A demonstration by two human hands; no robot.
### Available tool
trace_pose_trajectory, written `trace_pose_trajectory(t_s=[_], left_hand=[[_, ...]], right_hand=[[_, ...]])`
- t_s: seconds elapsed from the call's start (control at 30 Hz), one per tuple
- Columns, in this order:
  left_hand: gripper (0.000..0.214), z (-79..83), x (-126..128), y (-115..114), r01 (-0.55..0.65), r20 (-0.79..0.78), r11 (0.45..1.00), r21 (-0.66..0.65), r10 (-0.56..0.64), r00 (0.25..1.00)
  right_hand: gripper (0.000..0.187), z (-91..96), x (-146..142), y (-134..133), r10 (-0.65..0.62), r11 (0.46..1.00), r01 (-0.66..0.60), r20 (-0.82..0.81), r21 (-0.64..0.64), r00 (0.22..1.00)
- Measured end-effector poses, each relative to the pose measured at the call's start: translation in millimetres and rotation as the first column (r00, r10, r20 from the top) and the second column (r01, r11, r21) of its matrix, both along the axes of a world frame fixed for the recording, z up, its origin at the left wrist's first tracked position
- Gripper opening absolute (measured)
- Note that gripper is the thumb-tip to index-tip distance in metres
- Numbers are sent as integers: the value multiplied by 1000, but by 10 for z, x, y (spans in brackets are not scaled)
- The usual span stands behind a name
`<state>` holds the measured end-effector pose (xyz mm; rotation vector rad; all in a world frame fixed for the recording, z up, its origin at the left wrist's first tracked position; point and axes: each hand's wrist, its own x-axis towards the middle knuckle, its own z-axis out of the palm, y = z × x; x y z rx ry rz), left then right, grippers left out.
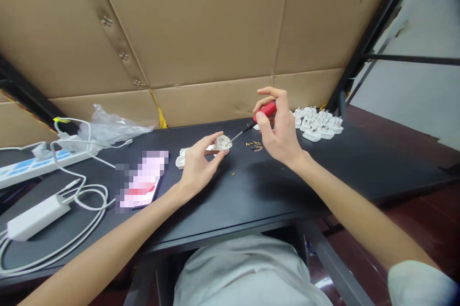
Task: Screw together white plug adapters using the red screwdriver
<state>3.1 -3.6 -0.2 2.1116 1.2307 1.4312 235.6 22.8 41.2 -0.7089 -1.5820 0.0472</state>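
Note:
My left hand (201, 160) pinches a small white plug housing (223, 141) between thumb and fingers, its inner side facing up. In my right hand (278, 131) is a screwdriver (265, 110) with a red and black handle, its thin shaft slanting down left. The tip meets the housing, where a bit of brass colour shows. Small brass screws (254, 143) and dark metal pins (256, 148) lie on the table between the hands. One brass piece (233, 174) lies nearer the front. White plug parts (180, 158) sit beside my left hand, partly hidden by it.
Many white plugs (318, 124) are heaped at the back right. A phone (145, 181) with a blurred screen lies left of my left hand. Further left are a white adapter (38, 217) with coiled cable, a power strip (36, 164) and a plastic bag (111, 126). Cardboard (208, 28) walls the back.

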Motion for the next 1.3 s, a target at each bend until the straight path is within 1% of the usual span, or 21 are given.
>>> trace_pose_trajectory(t_s=[0.1, 0.2, 0.4, 0.47, 0.53, 0.63, 0.73, 0.8, 0.87, 0.93, 0.97, 1.07, 1.2, 1.23, 1.3], left_hand=[[46, -11, -11, 16, 4, -3, 1000, 17, -4, 1000], [47, -23, -10, 27, 14, -10, 999, 34, -14, 1000], [45, -13, -9, 30, 12, 1, 998, 68, -12, 1000], [45, -3, -13, 28, 6, 9, 997, 75, -7, 1000], [44, 3, -13, 21, 1, 17, 996, 88, -2, 1000], [44, 4, -2, 3, 10, 21, 993, 114, -13, 1000], [45, -2, 8, -8, 23, 14, 993, 117, -25, 1000], [45, -4, 6, -4, 19, 10, 994, 112, -20, 1000], [44, -3, -3, 7, 6, 11, 994, 110, -7, 1000], [44, 0, -12, 19, -15, 14, 994, 107, 13, 1000], [44, 2, -16, 25, -25, 14, 994, 103, 24, 1000], [44, 3, -21, 36, -43, 9, 995, 93, 43, 999], [46, -1, -16, 29, -33, 5, 995, 99, 33, 999], [46, -1, -13, 23, -28, 5, 994, 104, 28, 1000], [45, 3, -3, 7, -18, 2, 994, 112, 18, 1000]], right_hand=[[52, 14, 19, 3, 28, 1000, -28, 30, -14, 999], [57, 37, 23, -12, 44, 998, -43, 25, -43, 999], [52, 58, 30, -19, 107, 988, -108, -17, -113, 994], [51, 50, 35, 3, 106, 986, -110, -46, -124, 993], [50, 38, 40, 27, 70, 989, -80, -82, -124, 994], [52, 30, 41, 39, -11, 996, 1, -112, -93, 994], [50, 45, 35, 11, -65, 998, 63, -78, -26, 995], [42, 64, 32, -18, -80, 997, 80, -34, 6, 996], [33, 82, 36, -42, -63, 998, 63, -6, 12, 998], [26, 95, 48, -52, -5, 1000, 5, 16, -3, 1000], [26, 98, 56, -51, 26, 1000, -26, 29, -14, 999], [39, 96, 76, -29, 73, 996, -69, 56, -58, 996], [58, 72, 77, 20, 44, 995, -41, 33, -86, 999], [60, 67, 75, 28, 26, 997, -24, 22, -78, 999], [54, 65, 71, 33, -27, 998, 27, -4, -55, 1000]])
